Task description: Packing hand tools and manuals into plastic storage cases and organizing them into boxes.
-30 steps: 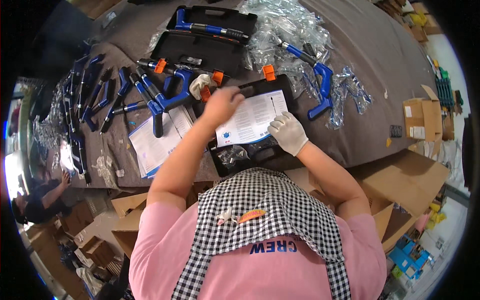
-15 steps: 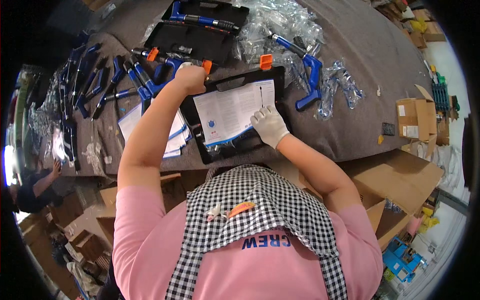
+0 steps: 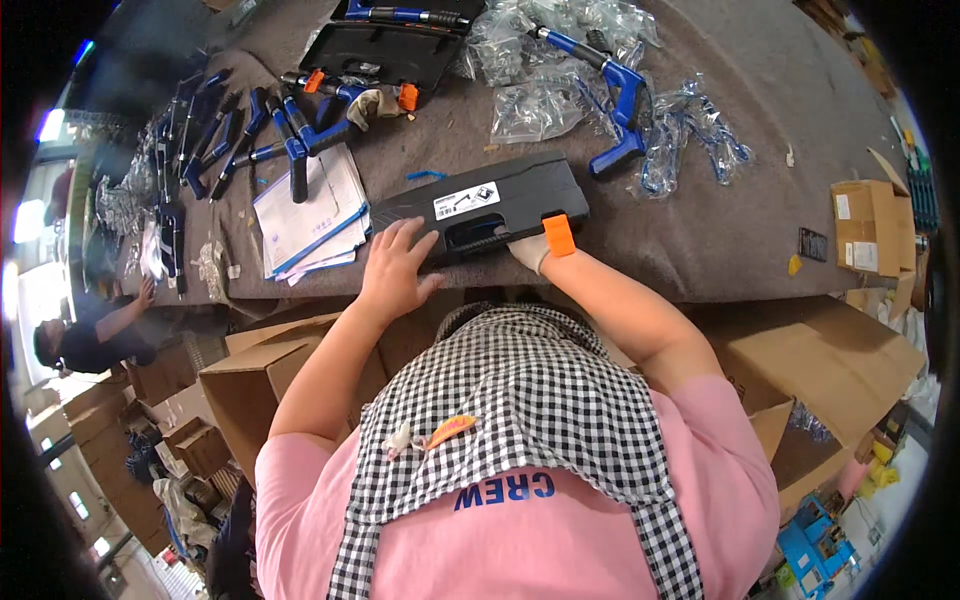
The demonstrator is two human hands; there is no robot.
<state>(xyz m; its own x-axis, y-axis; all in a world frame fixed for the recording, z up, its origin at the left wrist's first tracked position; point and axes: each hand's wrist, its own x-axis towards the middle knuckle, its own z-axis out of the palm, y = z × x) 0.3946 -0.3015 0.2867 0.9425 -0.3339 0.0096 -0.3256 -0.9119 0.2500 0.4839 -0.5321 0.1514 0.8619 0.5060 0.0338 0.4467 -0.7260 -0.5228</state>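
Observation:
A black plastic case with a carry handle and a white label lies closed at the near edge of the table. At its near left corner is my bare left hand, fingers spread and resting against the case. My right hand, in a pale glove, is at the handle side, beside an orange latch standing out from the case. The case hides the right fingers, so their grip does not show. Papers with blue edges lie in a stack left of the case.
Several blue and black gun-shaped tools lie at the left. An open black case sits farther back, with a crumpled pale glove near it. Bagged parts and another blue tool are behind. Cardboard boxes stand below the table edge.
The case, open with a printed sheet inside before, is now closed. My left hand came back from the tools to the case's left end; my right hand moved from the sheet to the handle side.

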